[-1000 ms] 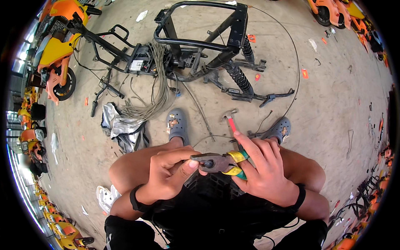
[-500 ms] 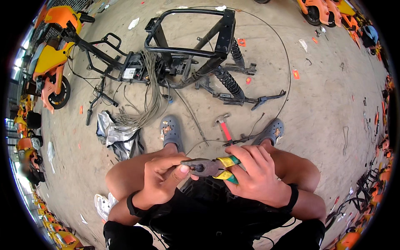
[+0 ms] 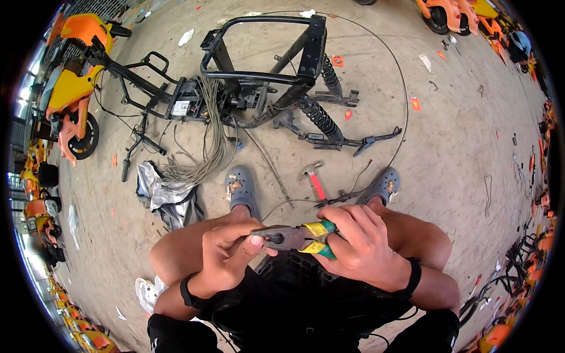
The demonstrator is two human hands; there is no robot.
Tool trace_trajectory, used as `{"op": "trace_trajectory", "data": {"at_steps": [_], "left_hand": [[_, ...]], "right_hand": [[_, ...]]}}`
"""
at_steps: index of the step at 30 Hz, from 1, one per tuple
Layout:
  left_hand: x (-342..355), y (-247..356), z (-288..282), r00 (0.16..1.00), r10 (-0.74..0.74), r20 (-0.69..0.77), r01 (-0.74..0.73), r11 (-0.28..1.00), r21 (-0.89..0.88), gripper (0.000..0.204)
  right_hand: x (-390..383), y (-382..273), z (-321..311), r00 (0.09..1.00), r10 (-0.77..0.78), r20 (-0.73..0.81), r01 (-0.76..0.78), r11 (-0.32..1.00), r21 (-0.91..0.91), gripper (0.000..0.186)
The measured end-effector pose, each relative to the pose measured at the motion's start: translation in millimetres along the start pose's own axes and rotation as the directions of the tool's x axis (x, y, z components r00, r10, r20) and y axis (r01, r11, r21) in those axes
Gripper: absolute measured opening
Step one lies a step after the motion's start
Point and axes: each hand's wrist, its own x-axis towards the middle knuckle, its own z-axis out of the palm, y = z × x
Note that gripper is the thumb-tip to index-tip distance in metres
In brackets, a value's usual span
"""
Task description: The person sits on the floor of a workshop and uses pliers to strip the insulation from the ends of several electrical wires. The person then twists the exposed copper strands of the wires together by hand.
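Observation:
Above my lap, my right hand (image 3: 362,244) is closed around the yellow and green handles of a pair of pliers (image 3: 288,237). Their worn grey jaws point left, with a small dark piece showing in the gap between them. My left hand (image 3: 231,247) is closed, thumb and fingers pinched right at the jaw tips. Whatever those fingers grip is too small and too covered to name. Beyond the hands, a claw hammer (image 3: 316,183) with a red handle lies on the floor between my feet.
A black scooter frame (image 3: 265,76) with springs lies ahead, a bundle of grey cable (image 3: 212,135) draped over it. Silver-black cloth (image 3: 162,191) is crumpled at left. A long thin black cable (image 3: 405,100) curves across the concrete at right. Orange-yellow scooters (image 3: 73,82) line the sides.
The pliers and my left fingers have shifted slightly left. My grip looks the same, and the view has moved a little.

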Motion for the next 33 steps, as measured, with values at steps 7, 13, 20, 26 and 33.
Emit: {"op": "trace_trajectory", "data": {"at_steps": [7,13,20,26,33], "left_hand": [[-3,3,4,0.999,0.031,-0.033,-0.03,0.999,0.016,0.035],[-3,1,1,0.998,0.056,-0.004,-0.056,0.998,0.009,0.035],[-9,-8,-2,0.998,-0.028,-0.06,0.029,0.999,0.031,0.036],[-10,-9,1,0.996,-0.013,-0.087,0.015,1.0,0.021,0.035],[-1,0,0,0.997,0.012,-0.078,-0.001,0.991,0.131,0.033]], "right_hand": [[-1,2,1,1.0,-0.016,-0.007,0.016,1.0,0.005,0.031],[0,2,1,0.999,-0.037,-0.026,0.037,0.999,-0.004,0.03],[0,3,3,0.999,-0.033,-0.011,0.032,0.999,-0.042,0.024],[-1,5,5,0.999,-0.022,-0.033,0.02,0.999,-0.037,0.02],[5,9,8,0.997,0.072,-0.041,-0.068,0.992,0.104,0.019]]}}
